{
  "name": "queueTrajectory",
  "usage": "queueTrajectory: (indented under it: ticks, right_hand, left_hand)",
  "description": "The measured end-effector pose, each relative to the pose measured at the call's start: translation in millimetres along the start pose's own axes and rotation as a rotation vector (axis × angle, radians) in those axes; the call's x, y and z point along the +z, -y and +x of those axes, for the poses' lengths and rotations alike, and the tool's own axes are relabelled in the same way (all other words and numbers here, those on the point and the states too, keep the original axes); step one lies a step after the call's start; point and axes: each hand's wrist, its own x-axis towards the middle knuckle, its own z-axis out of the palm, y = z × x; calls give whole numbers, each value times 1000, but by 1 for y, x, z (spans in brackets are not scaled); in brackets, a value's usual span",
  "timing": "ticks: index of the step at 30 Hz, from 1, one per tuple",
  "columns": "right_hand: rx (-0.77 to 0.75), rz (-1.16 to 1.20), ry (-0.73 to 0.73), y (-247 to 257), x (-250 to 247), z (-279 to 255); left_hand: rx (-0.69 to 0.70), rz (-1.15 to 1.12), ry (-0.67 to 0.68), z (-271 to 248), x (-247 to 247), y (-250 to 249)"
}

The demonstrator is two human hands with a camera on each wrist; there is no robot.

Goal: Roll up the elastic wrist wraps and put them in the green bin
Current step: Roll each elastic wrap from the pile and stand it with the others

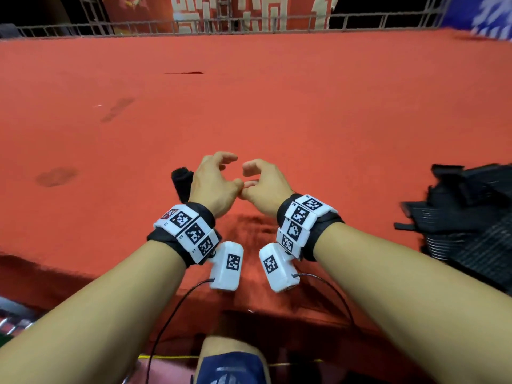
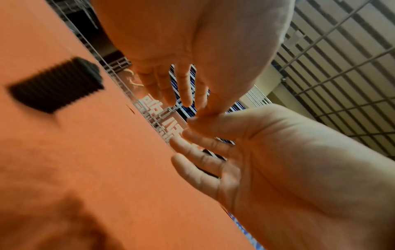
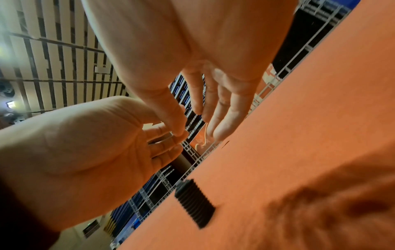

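A rolled-up black elastic wrist wrap [image 1: 181,184] lies on the red cloth table [image 1: 277,106], just left of my left hand [image 1: 219,173]. The left wrist view shows the roll [image 2: 57,86] as ribbed and tight, and so does the right wrist view [image 3: 195,203]. My left hand [image 2: 181,88] and my right hand [image 1: 260,176] hover side by side above the cloth. Their fingers are loosely spread, the thumb tips touch, and neither holds anything. A pile of loose black wraps [image 1: 471,225] sits at the table's right edge. No green bin is in view.
A metal grid fence [image 1: 249,23] with red and blue banners behind it runs along the table's far edge. The near edge of the cloth drops off just below my wrists. A few dark stains [image 1: 56,177] mark the cloth at the left.
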Motion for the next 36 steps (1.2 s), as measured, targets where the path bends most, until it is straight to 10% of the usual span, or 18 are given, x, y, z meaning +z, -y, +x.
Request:
queueTrajectory:
  ticks: [20, 36]
  right_hand:
    - [309, -500, -548, -120, -315, -183]
    - [402, -400, -554, -142, -332, -210]
  left_hand:
    - [309, -3, 630, -109, 249, -222]
    - [188, -5, 655, -120, 286, -221]
